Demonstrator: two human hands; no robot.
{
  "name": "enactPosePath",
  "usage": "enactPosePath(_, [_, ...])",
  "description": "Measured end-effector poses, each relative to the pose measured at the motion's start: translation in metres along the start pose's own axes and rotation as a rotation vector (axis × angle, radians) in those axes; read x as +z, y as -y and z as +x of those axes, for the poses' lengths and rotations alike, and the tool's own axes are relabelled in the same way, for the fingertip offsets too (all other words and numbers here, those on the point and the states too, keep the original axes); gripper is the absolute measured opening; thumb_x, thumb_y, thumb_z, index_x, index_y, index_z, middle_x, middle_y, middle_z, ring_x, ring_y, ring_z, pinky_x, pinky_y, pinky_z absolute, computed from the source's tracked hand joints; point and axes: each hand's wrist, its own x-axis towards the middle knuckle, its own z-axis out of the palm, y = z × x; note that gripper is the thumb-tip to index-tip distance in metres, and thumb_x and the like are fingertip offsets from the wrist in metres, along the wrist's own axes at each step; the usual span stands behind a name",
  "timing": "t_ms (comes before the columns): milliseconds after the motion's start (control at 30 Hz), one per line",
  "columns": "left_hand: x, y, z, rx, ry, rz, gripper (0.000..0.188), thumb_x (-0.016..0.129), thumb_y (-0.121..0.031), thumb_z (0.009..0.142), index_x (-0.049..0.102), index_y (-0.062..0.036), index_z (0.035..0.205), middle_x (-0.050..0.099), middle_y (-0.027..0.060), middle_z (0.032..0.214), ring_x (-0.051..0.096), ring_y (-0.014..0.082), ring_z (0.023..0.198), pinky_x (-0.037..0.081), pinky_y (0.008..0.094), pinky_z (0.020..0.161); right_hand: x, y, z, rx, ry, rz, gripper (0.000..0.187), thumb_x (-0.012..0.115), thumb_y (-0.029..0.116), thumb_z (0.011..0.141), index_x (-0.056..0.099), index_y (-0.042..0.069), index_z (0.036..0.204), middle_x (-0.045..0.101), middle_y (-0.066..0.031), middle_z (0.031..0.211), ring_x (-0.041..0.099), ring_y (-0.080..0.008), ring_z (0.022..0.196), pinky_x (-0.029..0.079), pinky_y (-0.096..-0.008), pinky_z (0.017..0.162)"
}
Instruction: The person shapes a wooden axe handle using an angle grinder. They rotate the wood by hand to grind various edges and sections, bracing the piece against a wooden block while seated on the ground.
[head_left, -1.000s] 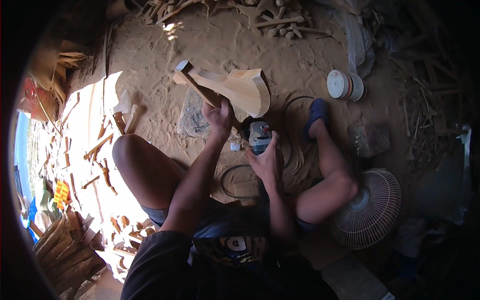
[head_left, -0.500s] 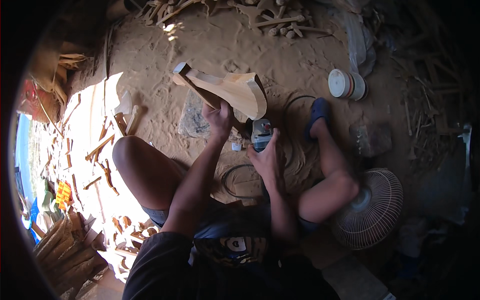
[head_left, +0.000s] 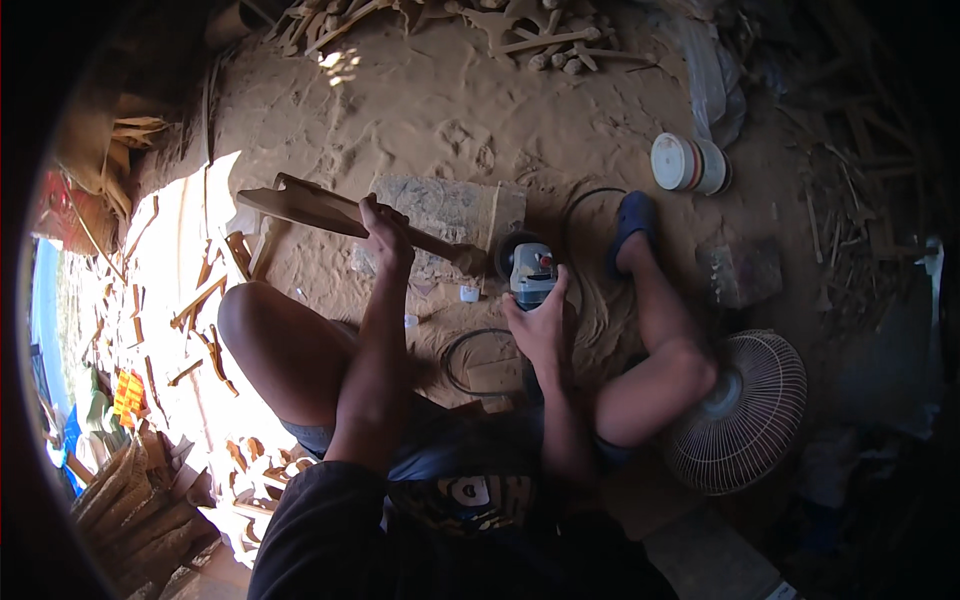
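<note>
My left hand (head_left: pixel 386 240) is closed around the middle of a long carved wooden piece (head_left: pixel 310 208), broad at its left end and narrowing to the right. In my right hand (head_left: pixel 540 328) is a grey angle grinder (head_left: pixel 534 275), gripped by its body. The grinder's dark round disc (head_left: pixel 508 258) sits close beside the narrow end of the wood; whether they touch I cannot tell. Behind and below the wood lies a dusty, worn flat slab (head_left: pixel 430 205) on the sandy ground. A small white cap-like thing (head_left: pixel 469 293) rests just in front of the slab.
A dark cable (head_left: pixel 460 350) curls on the ground. To the right are a white tub (head_left: pixel 690 164) lying on its side, and a wire fan guard (head_left: pixel 745 415) beside my knee. Wood scraps (head_left: pixel 205 300) litter the left; carved pieces (head_left: pixel 550 40) are heaped at the far side.
The wooden piece has swung down and left, its broad end now pointing left and its narrow end toward the grinder. My left hand moved left with it; the right hand and grinder shifted slightly.
</note>
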Motion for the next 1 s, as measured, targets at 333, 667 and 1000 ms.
enactPosePath(333, [0.007, -0.009, -0.026, 0.007, 0.094, -0.124, 0.029, 0.06, -0.02, 0.095, 0.044, -0.0124, 0.072, 0.035, -0.0028, 0.059, 0.035, 0.0095, 0.044, 0.029, 0.0289, 0.042, 0.0, 0.002, 0.003, -0.075, 0.049, -0.033, 0.101, 0.082, 0.038, 0.084, 0.026, 0.001, 0.16, 0.072, -0.0322, 0.112, 0.071, -0.0504, 0.101, 0.057, -0.0553, 0.089])
enactPosePath(667, [0.007, -0.009, -0.046, 0.11, 0.302, -0.115, 0.017, 0.06, -0.018, 0.099, 0.046, -0.01, 0.092, 0.04, -0.0029, 0.061, 0.04, 0.0081, 0.046, 0.033, 0.028, 0.043, 0.005, 0.015, -0.002, -0.102, 0.089, -0.091, 0.099, 0.08, 0.04, 0.086, 0.028, -0.001, 0.159, 0.071, -0.0346, 0.112, 0.071, -0.05, 0.102, 0.057, -0.0549, 0.088])
enactPosePath(1000, [0.004, -0.011, -0.058, 0.143, 0.384, -0.072, 0.014, 0.057, -0.014, 0.097, 0.046, -0.0069, 0.092, 0.042, -0.0017, 0.061, 0.041, 0.008, 0.048, 0.036, 0.0274, 0.043, -0.003, 0.027, -0.003, -0.007, 0.138, -0.071, 0.098, 0.081, 0.036, 0.083, 0.027, 0.003, 0.158, 0.067, -0.0349, 0.123, 0.067, -0.0513, 0.113, 0.055, -0.0543, 0.095])
